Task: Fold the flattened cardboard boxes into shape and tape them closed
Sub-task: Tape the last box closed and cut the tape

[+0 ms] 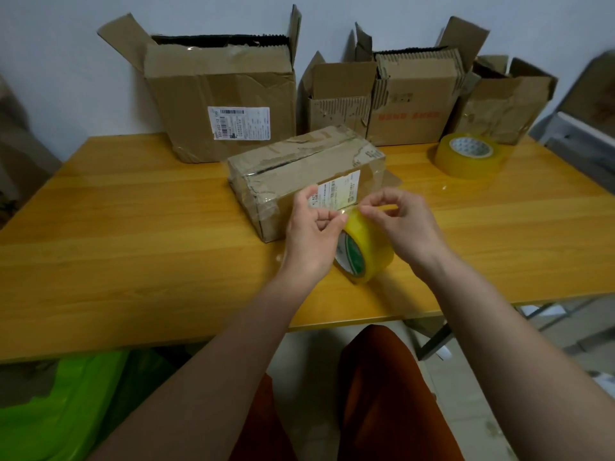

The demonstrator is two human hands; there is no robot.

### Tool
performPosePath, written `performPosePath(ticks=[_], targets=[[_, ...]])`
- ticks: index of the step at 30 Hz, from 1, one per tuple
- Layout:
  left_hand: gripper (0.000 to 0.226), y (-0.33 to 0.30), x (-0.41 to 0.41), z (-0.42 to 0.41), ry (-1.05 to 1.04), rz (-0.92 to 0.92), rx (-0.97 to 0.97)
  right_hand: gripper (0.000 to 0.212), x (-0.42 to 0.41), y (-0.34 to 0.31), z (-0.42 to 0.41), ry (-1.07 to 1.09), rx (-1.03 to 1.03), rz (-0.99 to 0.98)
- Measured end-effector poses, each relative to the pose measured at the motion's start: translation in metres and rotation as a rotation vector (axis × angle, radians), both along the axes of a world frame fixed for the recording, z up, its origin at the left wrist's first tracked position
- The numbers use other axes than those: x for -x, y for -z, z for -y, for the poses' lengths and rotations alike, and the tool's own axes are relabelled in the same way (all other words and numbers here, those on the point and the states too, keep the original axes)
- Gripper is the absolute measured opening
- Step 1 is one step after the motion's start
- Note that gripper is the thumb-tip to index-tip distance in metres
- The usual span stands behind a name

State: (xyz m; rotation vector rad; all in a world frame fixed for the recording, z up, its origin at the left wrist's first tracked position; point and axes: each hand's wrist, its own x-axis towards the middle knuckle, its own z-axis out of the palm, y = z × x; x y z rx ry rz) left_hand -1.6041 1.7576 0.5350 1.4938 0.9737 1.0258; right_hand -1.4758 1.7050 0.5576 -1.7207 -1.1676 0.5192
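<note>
Your yellow wooden table (133, 227) carries a closed, worn brown cardboard box (299, 168) at its middle, its top seam already under clear tape. Just in front, standing on edge, is a roll of yellowish clear tape (366, 251). Your left hand (312, 237) steadies the roll; your right hand (399, 224) pinches its top edge.

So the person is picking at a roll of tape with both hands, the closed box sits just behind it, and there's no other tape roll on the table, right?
Not quite. The head view shows a second tape roll on the table's far right. The rest holds: the left hand and right hand pick at the near tape roll, with the closed box just behind it.
</note>
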Motion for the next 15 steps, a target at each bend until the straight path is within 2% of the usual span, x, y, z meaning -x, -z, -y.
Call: performPosePath(ticks=[1,4,5,7,9,10,12,15], targets=[[0.057,-0.001,-0.004,-0.001,-0.007,-0.013,-0.015,0.011,-0.001,0.001,0.003,-0.009,0.041,-0.027],[0.046,-0.002,-0.012,-0.003,-0.001,-0.065,-0.064,0.058,-0.004,0.002,0.01,-0.137,0.117,-0.079],[0.042,-0.003,-0.013,-0.002,-0.008,-0.108,-0.121,0.067,-0.006,0.001,0.012,-0.155,0.11,-0.12],[0.034,-0.009,-0.012,-0.007,-0.098,-0.254,-0.351,0.073,-0.015,0.0,0.013,-0.122,0.1,-0.151],[0.031,-0.019,-0.006,-0.025,-0.24,-0.429,-0.581,0.072,-0.029,-0.001,0.014,-0.06,0.143,-0.006],[0.03,-0.025,-0.002,-0.039,-0.293,-0.517,-0.629,0.071,-0.036,-0.001,0.015,-0.038,0.191,0.114],[0.029,-0.036,0.009,-0.073,-0.307,-0.709,-0.605,0.067,-0.047,0.004,0.016,-0.017,0.293,0.367],[0.042,-0.04,0.028,-0.118,-0.206,-1.009,-0.421,0.066,-0.056,0.013,0.014,-0.007,0.427,0.623]])
